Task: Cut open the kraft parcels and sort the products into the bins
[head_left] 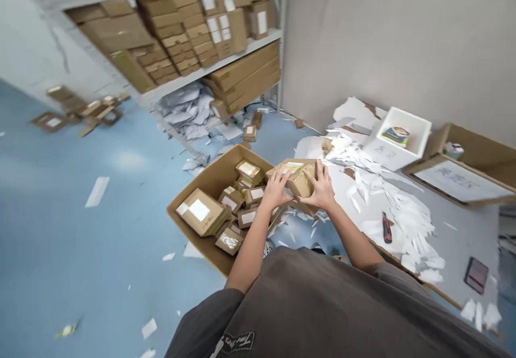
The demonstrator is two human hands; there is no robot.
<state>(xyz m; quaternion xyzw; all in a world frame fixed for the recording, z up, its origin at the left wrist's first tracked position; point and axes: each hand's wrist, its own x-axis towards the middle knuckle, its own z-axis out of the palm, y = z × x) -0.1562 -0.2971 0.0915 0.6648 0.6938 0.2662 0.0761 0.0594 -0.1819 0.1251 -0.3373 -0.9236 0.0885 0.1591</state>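
Observation:
My left hand (276, 189) and my right hand (322, 190) grip a small taped cardboard box (301, 185) from both sides, fingers curved over its edges. Directly behind and partly under it is more cardboard with a pale label; whether that is a second box cannot be made out. To the left of my hands stands a large open carton (201, 178) holding several small labelled boxes. The biggest of these, a flat box (200, 211) with a white label, lies at the carton's left side.
Right of me, a work surface carries torn white paper strips (407, 229), a red-and-black utility knife (387, 228), a phone-like device (477, 274), a white foam box (397, 140) and an open carton (463, 167). Shelving (177, 84) with boxes stands ahead. Paper scraps litter the blue floor (133, 250).

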